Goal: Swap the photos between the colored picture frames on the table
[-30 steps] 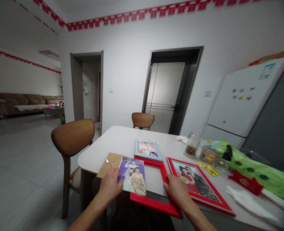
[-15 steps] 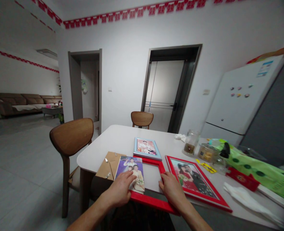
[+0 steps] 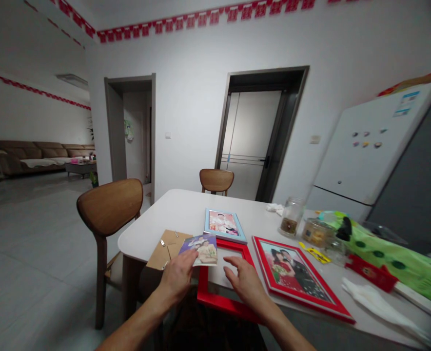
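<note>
We pinch the photo (image 3: 207, 249) in our left hand (image 3: 180, 274), over the left side of the empty frame (image 3: 221, 303), while our right hand (image 3: 245, 280), half open and holding nothing, is over its right side.

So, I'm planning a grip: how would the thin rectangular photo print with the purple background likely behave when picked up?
The photo print is probably fairly stiff, since it shows no obvious sag beyond the left hand. It's likely light for its size, as its edge looks thin.
</note>
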Demonstrator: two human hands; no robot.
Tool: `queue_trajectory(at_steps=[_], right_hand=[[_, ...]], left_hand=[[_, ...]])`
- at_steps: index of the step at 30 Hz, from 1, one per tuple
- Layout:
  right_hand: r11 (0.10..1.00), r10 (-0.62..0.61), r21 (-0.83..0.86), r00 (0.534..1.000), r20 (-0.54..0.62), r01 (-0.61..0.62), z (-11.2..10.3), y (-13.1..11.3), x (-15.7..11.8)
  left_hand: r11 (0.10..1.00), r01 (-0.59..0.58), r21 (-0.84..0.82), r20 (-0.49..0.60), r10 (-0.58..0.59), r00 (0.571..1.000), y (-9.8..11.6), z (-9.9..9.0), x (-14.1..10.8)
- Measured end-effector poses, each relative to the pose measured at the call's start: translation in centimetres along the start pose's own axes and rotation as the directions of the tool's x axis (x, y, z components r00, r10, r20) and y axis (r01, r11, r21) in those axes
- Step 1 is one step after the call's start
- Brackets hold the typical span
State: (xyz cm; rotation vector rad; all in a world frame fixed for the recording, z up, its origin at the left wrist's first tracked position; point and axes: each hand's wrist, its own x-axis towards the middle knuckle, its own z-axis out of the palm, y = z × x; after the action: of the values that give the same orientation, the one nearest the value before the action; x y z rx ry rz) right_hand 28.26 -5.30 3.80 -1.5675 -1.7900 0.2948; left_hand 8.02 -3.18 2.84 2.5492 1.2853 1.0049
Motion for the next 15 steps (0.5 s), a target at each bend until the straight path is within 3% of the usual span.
queue_trajectory(at_steps=[2, 4, 6, 8, 10, 11, 13, 15], right_hand=[[0.978, 0.054, 0.201, 0.998, 0.036, -0.060, 0.5, -0.4, 0.2], [0.893, 0.165, 0.399, 0.977, 0.137, -0.207, 1.3, -0.7, 0.4], [0.720, 0.300, 0.570, 0.918, 0.258, -0.395, 2.1, -1.0, 0.4], [0.479, 0.386, 0.727, 0.862, 0.329, -0.492, 2.7, -1.6, 0.5], [0.272, 0.422, 0.852, 0.851, 0.312, -0.447, 2.6, -2.1, 0.8], [0.215, 0.437, 0.892, 0.856, 0.276, -0.398, 2.4, -2.2, 0.9], [0.227, 0.465, 0.923, 0.867, 0.177, -0.310, 1.3, -2.2, 1.4], [0.364, 0.475, 0.885, 0.875, 0.092, -0.291, -0.2, -1.5, 1.8]], left_hand=[[0.976, 0.088, -0.201, -0.152, -0.120, 0.981, 0.8, -1.1, 0.8], [0.876, 0.137, -0.463, -0.245, -0.275, 0.930, 2.1, -1.6, 1.6], [0.662, 0.119, -0.740, -0.228, -0.413, 0.882, 3.6, -1.3, 2.2], [0.370, 0.065, -0.927, -0.134, -0.488, 0.862, 5.1, -0.2, 2.6], [0.136, 0.027, -0.990, -0.047, -0.516, 0.856, 6.3, 1.1, 2.7], [0.070, 0.025, -0.997, -0.015, -0.516, 0.857, 6.7, 1.8, 2.7], [0.037, 0.053, -0.998, 0.028, -0.489, 0.872, 7.0, 2.8, 2.5], [0.109, 0.105, -0.989, 0.047, -0.442, 0.896, 6.4, 3.5, 2.2]])
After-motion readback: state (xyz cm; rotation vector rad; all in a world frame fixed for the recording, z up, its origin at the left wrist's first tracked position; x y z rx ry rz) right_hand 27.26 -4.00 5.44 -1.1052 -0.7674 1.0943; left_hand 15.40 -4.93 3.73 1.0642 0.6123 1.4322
